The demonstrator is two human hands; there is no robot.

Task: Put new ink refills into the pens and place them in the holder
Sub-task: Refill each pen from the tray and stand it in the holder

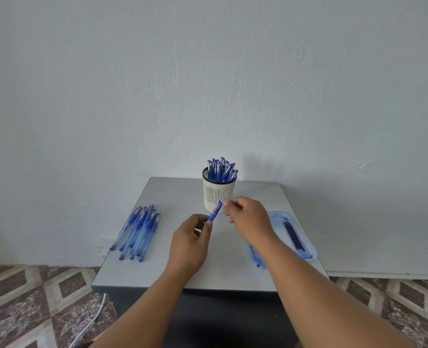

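Observation:
My left hand point(191, 243) grips a blue pen point(215, 211) by its lower part, so the capped end tilts up and to the right. My right hand point(248, 217) has curled fingers, and its thumb and forefinger pinch the pen's top end. Just behind the hands a white slotted holder point(219, 194) stands at the back of the grey table point(187, 197), with several blue pens point(221, 168) upright in it. Several more blue pens lie in a pile point(138, 232) on the left. A clear tray point(305, 247) on the right holds dark blue refills point(293, 234).
A few blue pieces point(256, 258) lie on the table, partly hidden under my right forearm. A white wall stands right behind the table. Patterned floor tiles and a white cable point(92, 322) show at lower left.

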